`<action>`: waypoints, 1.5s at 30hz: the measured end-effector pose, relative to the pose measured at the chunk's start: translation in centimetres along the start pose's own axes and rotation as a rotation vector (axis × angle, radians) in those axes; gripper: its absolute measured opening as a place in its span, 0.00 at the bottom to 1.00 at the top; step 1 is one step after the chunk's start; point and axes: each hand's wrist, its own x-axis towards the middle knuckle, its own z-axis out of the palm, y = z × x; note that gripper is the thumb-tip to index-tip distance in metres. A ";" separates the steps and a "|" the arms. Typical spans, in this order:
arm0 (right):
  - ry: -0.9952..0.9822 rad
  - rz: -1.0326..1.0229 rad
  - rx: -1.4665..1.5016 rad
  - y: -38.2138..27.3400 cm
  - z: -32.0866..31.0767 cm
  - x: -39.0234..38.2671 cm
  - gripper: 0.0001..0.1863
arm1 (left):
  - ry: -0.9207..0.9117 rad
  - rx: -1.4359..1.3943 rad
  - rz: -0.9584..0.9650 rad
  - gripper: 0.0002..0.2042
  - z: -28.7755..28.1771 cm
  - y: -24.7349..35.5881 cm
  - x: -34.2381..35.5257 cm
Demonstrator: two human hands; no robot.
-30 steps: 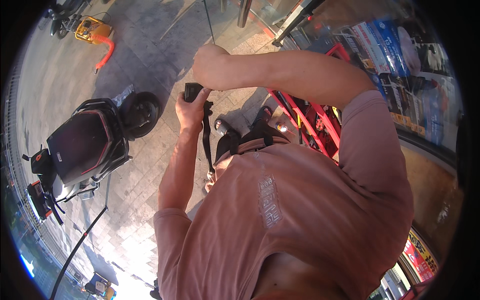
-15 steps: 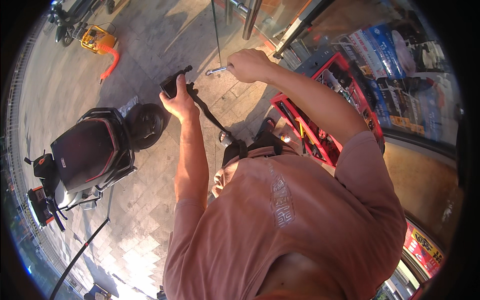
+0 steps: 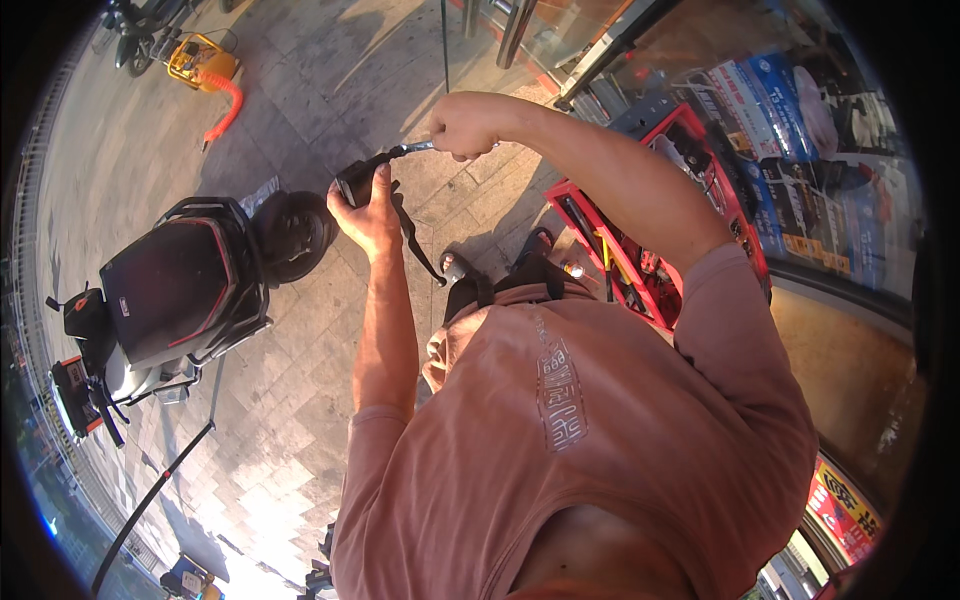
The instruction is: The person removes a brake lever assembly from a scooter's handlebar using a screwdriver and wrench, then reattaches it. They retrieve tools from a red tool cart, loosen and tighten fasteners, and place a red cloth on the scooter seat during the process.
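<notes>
My left hand (image 3: 372, 220) is closed around a black brake lever assembly (image 3: 357, 187), thumb on top of its box-shaped body. Its long curved lever (image 3: 421, 252) hangs down toward my feet. In my right hand (image 3: 468, 125) is a silver wrench (image 3: 416, 147), gripped by its handle. The wrench's head meets the small fitting at the far end of the assembly; whether it is seated around the fitting I cannot tell. Both hands are held out in front of me above the paving.
A black scooter (image 3: 170, 300) stands at the left. To the right is an open red toolbox (image 3: 622, 270) with tools, beside a glass front (image 3: 690, 60) with packaged goods behind it. A yellow machine (image 3: 190, 65) with a coiled orange hose (image 3: 233, 105) sits at far left.
My right hand has moved left with the wrench, bringing its head from a gap away to the assembly's end fitting. The assembly has shifted slightly down and turned in my left hand.
</notes>
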 end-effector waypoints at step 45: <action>0.477 -0.963 -1.335 -5.4 2.0 -1.2 0.01 | -0.344 -0.043 -0.663 0.17 -8.4 4.5 -2.8</action>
